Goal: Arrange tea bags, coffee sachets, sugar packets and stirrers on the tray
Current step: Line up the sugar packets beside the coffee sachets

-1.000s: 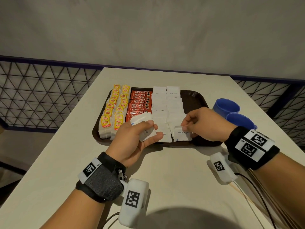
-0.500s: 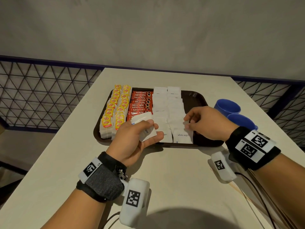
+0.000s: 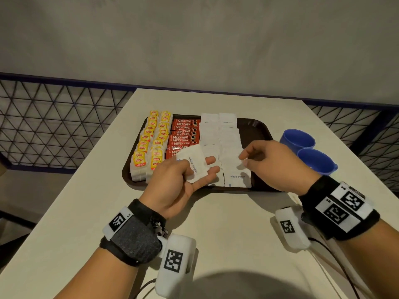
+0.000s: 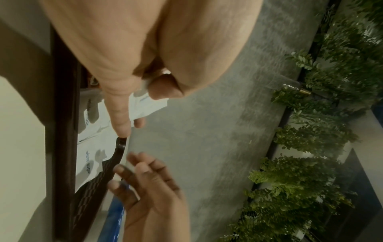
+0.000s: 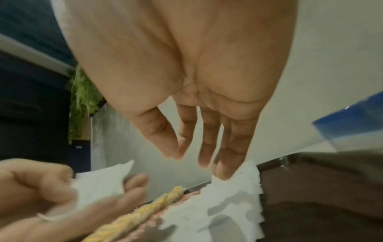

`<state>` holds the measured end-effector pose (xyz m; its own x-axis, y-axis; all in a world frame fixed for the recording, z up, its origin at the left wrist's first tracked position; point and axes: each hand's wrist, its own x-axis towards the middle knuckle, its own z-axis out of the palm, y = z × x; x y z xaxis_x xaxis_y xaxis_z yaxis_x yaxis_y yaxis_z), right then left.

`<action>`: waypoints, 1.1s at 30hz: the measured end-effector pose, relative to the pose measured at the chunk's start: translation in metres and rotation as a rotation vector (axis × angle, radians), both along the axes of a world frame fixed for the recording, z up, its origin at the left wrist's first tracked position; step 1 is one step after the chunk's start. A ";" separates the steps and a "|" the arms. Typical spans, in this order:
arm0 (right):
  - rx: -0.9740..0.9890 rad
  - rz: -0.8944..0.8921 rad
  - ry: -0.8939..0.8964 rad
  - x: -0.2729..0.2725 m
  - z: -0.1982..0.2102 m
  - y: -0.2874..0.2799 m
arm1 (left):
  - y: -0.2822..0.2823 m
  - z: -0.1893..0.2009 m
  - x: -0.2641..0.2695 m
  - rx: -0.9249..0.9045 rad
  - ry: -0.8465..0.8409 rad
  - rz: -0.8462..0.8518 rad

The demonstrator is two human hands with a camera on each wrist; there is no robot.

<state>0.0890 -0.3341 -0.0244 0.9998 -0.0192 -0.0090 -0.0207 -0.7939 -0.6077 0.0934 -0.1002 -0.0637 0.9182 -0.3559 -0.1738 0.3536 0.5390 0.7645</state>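
Observation:
A dark brown tray (image 3: 258, 128) holds two rows of yellow tea bags (image 3: 151, 145), a column of red coffee sachets (image 3: 183, 134) and two columns of white sugar packets (image 3: 228, 139). My left hand (image 3: 185, 175) hovers over the tray's near edge and holds a small stack of sugar packets (image 3: 193, 165), thumb on top. In the left wrist view the stack of sugar packets (image 4: 149, 106) shows between thumb and fingers. My right hand (image 3: 265, 162) floats empty above the right sugar column, fingers loosely extended. From the right wrist, its fingers (image 5: 205, 139) point down at the sugar packets (image 5: 232, 201).
Two blue cups (image 3: 306, 152) stand on the white table (image 3: 226, 223) just right of the tray. Thin wooden stirrers (image 3: 339, 275) and a black cable lie at the table's near right. A metal mesh railing runs along the table's left and right sides.
My right hand laid a sugar packet at the near end of the right column, let go and lifted away empty. My left hand turned slightly, showing its stack.

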 end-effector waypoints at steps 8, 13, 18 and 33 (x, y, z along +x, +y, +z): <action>0.329 0.112 -0.112 -0.015 0.015 0.043 | -0.005 -0.004 -0.008 0.055 -0.151 -0.208; 0.247 0.156 -0.118 -0.015 0.009 0.049 | -0.007 0.000 -0.011 0.030 -0.148 -0.268; 0.127 0.224 -0.052 -0.019 0.010 0.052 | -0.006 0.000 -0.010 -0.080 -0.093 -0.276; 0.242 0.220 -0.093 -0.007 0.008 0.061 | -0.005 0.005 -0.006 -0.095 0.039 -0.057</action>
<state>0.0819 -0.2730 -0.0166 0.9765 0.1886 0.1048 0.1996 -0.6058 -0.7701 0.0871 -0.1055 -0.0586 0.8891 -0.4240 -0.1723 0.4146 0.5865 0.6958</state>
